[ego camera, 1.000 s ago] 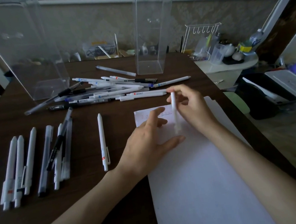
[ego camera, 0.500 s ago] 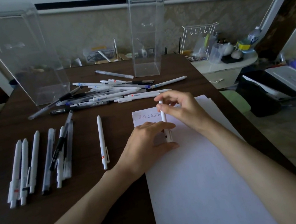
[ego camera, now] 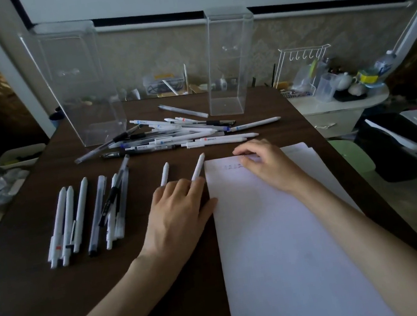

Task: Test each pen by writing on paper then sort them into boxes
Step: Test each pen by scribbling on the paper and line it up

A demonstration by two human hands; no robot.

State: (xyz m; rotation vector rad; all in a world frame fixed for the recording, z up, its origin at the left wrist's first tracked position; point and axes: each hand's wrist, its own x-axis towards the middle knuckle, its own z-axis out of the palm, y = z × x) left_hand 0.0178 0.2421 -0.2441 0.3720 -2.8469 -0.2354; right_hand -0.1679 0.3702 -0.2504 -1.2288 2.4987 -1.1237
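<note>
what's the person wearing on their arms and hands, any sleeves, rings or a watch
Nothing worn shows. The left hand and right hand are bare, with no gloves or rings visible. The left forearm and right forearm are bare to the frame's edge: no sleeves, watch or bracelet.

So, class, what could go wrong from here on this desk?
1. The loose heap of white and black pens lies just beyond the right hand; a careless reach might roll some toward the laid-out row of pens.
2. The narrow clear plastic box stands tall and empty; dropped pens might tip it.
</note>
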